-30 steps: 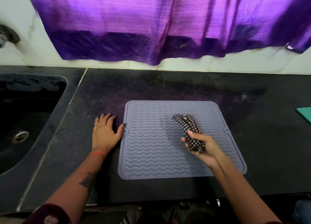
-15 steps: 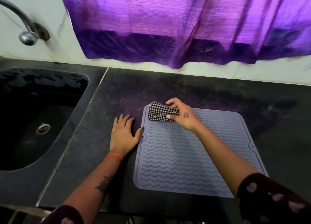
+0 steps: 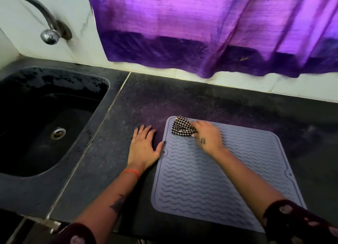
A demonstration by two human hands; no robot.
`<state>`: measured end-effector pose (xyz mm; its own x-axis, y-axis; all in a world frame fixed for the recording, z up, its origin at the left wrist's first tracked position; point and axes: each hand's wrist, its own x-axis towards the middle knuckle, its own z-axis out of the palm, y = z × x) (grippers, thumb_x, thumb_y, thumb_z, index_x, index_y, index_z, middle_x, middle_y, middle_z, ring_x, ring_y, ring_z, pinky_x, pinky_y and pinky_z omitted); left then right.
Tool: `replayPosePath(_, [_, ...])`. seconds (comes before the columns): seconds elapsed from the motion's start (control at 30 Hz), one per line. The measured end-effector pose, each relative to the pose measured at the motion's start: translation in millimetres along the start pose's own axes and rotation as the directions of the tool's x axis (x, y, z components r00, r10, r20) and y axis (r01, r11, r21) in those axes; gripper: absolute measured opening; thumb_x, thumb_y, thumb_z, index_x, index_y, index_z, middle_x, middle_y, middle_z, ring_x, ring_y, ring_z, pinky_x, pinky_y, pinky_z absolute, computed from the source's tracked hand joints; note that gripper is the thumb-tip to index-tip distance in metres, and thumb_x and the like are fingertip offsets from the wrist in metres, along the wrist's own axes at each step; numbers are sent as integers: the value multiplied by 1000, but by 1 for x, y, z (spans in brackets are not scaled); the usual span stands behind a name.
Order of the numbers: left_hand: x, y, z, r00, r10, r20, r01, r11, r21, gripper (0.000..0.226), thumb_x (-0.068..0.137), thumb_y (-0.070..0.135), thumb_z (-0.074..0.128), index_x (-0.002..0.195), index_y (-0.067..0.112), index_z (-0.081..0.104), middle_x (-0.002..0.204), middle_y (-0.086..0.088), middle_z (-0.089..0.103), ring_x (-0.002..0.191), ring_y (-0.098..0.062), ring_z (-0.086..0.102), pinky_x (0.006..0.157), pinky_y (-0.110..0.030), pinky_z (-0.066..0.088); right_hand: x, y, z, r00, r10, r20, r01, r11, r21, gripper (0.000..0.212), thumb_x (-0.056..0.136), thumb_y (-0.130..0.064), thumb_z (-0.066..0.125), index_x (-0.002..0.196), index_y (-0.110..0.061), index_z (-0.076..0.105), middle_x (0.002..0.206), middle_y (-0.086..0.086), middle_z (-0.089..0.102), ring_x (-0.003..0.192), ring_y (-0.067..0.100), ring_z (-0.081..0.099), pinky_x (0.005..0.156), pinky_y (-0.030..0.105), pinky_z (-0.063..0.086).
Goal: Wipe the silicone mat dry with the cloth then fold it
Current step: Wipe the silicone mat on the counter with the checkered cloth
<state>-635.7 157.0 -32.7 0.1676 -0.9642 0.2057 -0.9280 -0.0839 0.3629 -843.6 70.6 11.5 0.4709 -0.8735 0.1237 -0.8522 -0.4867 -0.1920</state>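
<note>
I see the right hand closed on the checked cloth at the silicone mat's upper-left corner, left hand flat, open, beside its left edge.

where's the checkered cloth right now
In the head view, the checkered cloth is bunched under the right hand on the far left corner of the silicone mat, just right of the left hand lying flat on the counter.
</note>
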Motion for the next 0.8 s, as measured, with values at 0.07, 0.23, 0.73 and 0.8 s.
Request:
replayPosePath(0.07, [0,0,0,1000,2,2,-2,1000,4,75,80,62,26,130,12,52,143,-9,44,138,-27,29,118,-37,7,20,6,-19,993,35,116,-38,999,25,43,88,-17,59,130,-25,53,125,4,60,114,26,55,95,35,44])
replayPosePath(0.23, [1,0,0,1000,-4,6,4,1000,11,75,81,62,26,131,13,52,143,-8,44,139,-26,28,118,-36,5,47,0,-29,993,103,62,-108,991,81,47,90,-20,57,134,-28,45,125,8,60,112,30,57,91,39,47])
replayPosePath(0.73, [1,0,-1,1000,-2,8,2,1000,-4,75,80,62,25,131,14,51,144,-8,43,140,-26,26,118,-36,4,9,-12,-10,995,0,100,-4,999,40,62,81,7,47,133,-27,43,133,3,50,119,25,47,98,37,40])
replayPosePath(0.8, [1,0,-1,1000,-2,10,2,1000,0,75,80,62,25,131,14,51,144,-8,43,139,-26,27,118,-36,4,-3,-13,2,998,-11,65,11,1000,2,72,79,10,43,141,-26,33,142,2,42,127,26,40,105,39,33])
